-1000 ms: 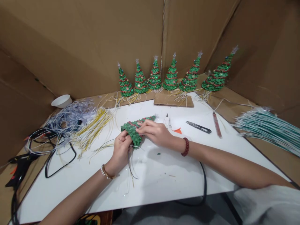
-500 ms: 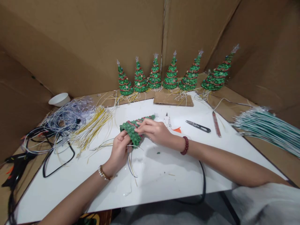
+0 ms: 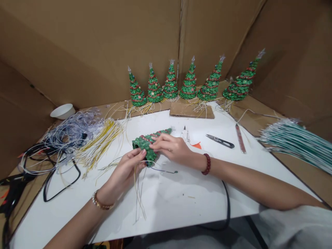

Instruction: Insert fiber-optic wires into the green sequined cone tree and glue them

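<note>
A small green sequinned cone tree (image 3: pixel 146 144) with red beaded garland lies on its side, tip to the right, a little above the white table. My left hand (image 3: pixel 123 169) grips its wide base end, and several thin yellow and white wires (image 3: pixel 138 197) hang down past that hand. My right hand (image 3: pixel 169 147) rests its fingers over the tree's upper side. A thin dark wire with a green tip (image 3: pixel 164 170) runs out to the right below the tree. The inside of the base is mostly hidden by my fingers.
Several finished trees (image 3: pixel 189 84) stand in a row along the back. On the left lie yellow wires (image 3: pixel 101 141) and a tangled silver-white bundle (image 3: pixel 72 136). Small snips (image 3: pixel 220 141) sit on the white table (image 3: pixel 176 207) to the right; green-white strands (image 3: pixel 295 143) lie further right. Cardboard walls (image 3: pixel 77 58) surround the table.
My left hand has moved down and to the left, turning the tree's base. The wires below it now hang longer, and a green-tipped wire shows to the right.
</note>
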`<state>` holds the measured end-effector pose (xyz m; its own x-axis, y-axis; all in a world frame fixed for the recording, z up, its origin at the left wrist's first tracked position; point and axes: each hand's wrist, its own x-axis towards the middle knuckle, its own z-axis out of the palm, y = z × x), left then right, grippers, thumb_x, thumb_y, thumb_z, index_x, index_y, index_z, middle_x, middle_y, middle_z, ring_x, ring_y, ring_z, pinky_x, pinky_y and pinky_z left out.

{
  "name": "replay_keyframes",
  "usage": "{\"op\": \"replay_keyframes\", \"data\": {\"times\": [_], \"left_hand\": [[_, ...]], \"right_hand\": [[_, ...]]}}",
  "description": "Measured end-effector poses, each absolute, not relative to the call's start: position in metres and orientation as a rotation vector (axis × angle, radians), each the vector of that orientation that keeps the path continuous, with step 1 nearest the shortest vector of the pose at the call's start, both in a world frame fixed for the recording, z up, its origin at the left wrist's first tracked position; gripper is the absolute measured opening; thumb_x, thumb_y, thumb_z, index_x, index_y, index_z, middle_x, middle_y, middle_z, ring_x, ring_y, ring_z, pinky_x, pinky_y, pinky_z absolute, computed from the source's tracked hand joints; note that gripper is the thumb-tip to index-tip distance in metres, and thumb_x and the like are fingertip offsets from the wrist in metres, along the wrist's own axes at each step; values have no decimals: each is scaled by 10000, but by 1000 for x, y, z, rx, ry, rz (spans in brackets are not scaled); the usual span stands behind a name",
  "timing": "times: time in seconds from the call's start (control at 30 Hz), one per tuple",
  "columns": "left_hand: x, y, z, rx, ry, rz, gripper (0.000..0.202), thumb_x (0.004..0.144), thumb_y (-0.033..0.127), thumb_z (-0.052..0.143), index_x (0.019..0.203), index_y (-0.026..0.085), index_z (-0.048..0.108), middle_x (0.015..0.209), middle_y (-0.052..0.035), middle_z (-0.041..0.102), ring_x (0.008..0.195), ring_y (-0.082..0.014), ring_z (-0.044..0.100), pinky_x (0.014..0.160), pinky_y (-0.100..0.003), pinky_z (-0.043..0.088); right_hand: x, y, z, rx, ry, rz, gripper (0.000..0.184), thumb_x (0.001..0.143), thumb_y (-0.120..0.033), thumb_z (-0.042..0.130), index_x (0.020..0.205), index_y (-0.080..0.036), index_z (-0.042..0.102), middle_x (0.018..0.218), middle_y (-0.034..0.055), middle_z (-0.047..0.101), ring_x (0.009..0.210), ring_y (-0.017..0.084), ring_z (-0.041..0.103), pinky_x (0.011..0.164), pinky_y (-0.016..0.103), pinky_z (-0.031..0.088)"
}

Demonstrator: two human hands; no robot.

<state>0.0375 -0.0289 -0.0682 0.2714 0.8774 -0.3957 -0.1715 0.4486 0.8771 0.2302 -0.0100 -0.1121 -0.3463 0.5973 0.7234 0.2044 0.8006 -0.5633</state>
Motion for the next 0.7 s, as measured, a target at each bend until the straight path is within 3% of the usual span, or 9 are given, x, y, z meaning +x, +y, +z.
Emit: {"op": "replay_keyframes", "data": {"times": [0.23, 0.43, 0.7], "left_hand": [[40, -30, -63, 871, 1102, 865, 238, 610, 289, 836, 640, 111, 682, 632, -25, 629, 607, -100, 522, 599, -204, 407], [42, -32, -60, 945, 1102, 869, 244, 607, 313, 832, 704, 112, 734, 680, -52, 669, 649, -123, 537, 652, -224, 418], [39, -30, -63, 980, 1088, 868, 239, 629, 321, 821, 708, 113, 733, 628, -28, 632, 601, -106, 520, 597, -209, 420]], "right_hand": [[228, -9, -113, -559, -1885, 521, 173, 920, -157, 513, 967, -189, 676, 905, 27, 594, 1017, 131, 631, 1005, 342, 513], [227, -10, -114, -578, -1871, 515, 175, 918, -149, 517, 963, -194, 680, 900, 24, 597, 1068, 143, 623, 1010, 339, 508], [229, -11, -113, -587, -1897, 399, 173, 923, -147, 509, 974, -182, 671, 895, 27, 606, 1025, 134, 639, 969, 317, 530]]}}
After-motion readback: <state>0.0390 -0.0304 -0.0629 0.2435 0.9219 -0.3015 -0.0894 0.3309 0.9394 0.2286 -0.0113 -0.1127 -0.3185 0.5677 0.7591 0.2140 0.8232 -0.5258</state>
